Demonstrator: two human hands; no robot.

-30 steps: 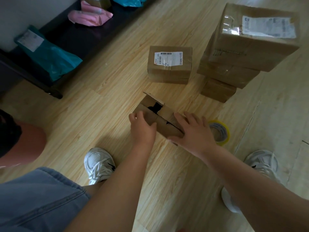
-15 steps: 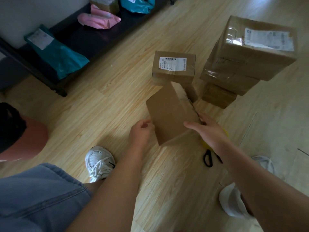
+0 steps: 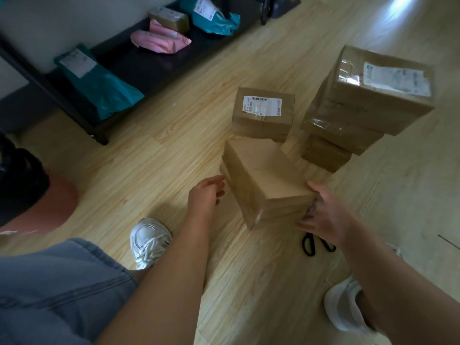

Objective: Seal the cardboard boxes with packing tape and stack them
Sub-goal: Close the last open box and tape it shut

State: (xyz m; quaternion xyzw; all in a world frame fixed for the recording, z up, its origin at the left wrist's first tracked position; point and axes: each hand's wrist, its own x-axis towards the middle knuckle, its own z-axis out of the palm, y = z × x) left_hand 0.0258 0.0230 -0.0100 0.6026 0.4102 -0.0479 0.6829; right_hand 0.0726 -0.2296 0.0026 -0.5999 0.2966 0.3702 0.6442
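- Cardboard box (image 3: 263, 175), plain face up.
- Right hand (image 3: 326, 215) grips its near end.
- Left hand (image 3: 206, 195) relaxed, fingers loose, just beside its left side.

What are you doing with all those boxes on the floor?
A person is handling a plain cardboard box on the wooden floor. The right hand grips its near corner, and the left hand is open right by its left side. Behind it sits a labelled box, with a stack of boxes to the right. Black scissors lie on the floor under the right hand.
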